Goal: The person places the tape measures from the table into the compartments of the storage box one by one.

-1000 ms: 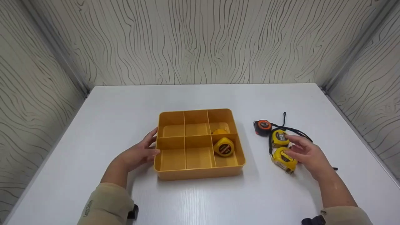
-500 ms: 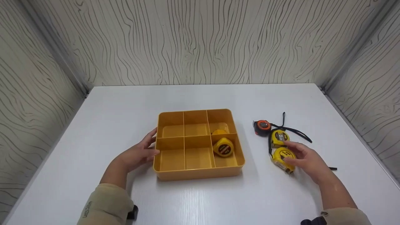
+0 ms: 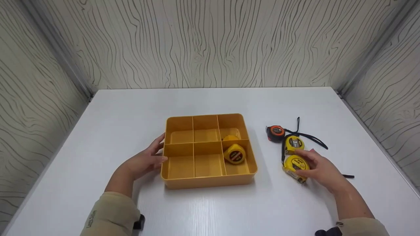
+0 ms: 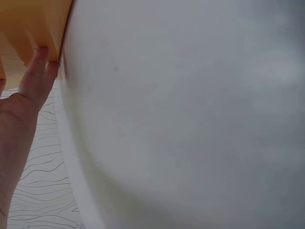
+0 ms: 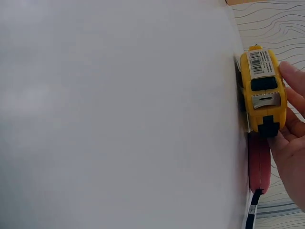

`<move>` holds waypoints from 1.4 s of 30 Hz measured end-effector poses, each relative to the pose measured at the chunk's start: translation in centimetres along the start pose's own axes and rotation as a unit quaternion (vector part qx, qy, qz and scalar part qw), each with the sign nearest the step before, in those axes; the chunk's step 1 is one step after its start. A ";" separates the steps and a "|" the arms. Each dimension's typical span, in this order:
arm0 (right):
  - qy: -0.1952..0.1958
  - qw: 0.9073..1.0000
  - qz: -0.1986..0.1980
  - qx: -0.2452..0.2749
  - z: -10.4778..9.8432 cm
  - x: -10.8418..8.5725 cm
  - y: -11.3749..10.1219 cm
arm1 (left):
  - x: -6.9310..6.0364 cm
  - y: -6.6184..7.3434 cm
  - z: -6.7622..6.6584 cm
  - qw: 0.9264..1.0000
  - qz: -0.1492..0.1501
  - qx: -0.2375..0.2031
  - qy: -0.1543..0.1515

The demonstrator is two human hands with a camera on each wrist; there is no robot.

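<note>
My left hand [image 3: 144,161] rests its fingers and thumb against the left outer wall of a yellow-orange divided box [image 3: 210,182]; the left wrist view shows straight fingertips [image 4: 40,53] touching that wall. With thumb and fingers, my right hand [image 3: 323,170] holds a yellow tape measure [image 3: 296,165] low over the table. Just behind it lies a smaller yellow tape measure [image 3: 294,144], and beyond that a black-and-orange one [image 3: 276,133]. Under the right hand, the right wrist view reveals a red rounded case [image 5: 259,164] with a black strap, mostly hidden in the head view.
Inside the box, one yellow tape measure [image 3: 235,154] sits in the front right compartment. Another [image 3: 231,138] is partly hidden behind the divider in the back right one. Black cords [image 3: 310,137] trail from the tape measures. Wood-patterned panels [image 3: 210,42] border the white table [image 3: 210,101].
The right hand has come down and left around the front yellow tape measure, which has shifted slightly left. The left hand and the box have hardly moved.
</note>
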State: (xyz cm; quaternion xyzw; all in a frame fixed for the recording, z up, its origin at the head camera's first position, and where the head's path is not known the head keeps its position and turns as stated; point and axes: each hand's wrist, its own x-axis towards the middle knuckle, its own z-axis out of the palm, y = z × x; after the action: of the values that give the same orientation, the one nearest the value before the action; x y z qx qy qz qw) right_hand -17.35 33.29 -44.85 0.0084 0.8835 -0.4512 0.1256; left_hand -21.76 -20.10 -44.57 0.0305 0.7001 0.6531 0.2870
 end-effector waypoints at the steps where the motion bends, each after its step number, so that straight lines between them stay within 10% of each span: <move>1: -0.003 1.000 0.003 -0.001 0.1 0.0 0.0 | 0.0 0.0 0.0 1.000 -0.001 0.000 0.001; 42: 0.004 0.995 0.041 -0.092 1.5 0.4 -0.5 | -0.2 0.0 -0.1 1.000 0.001 0.005 0.002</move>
State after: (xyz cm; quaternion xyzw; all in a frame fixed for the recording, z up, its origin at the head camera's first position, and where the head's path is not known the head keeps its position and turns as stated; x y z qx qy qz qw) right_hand -17.51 31.80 -45.38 0.0347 0.9206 -0.3626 0.1405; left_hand -21.66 -20.26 -44.52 0.0309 0.7039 0.6500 0.2846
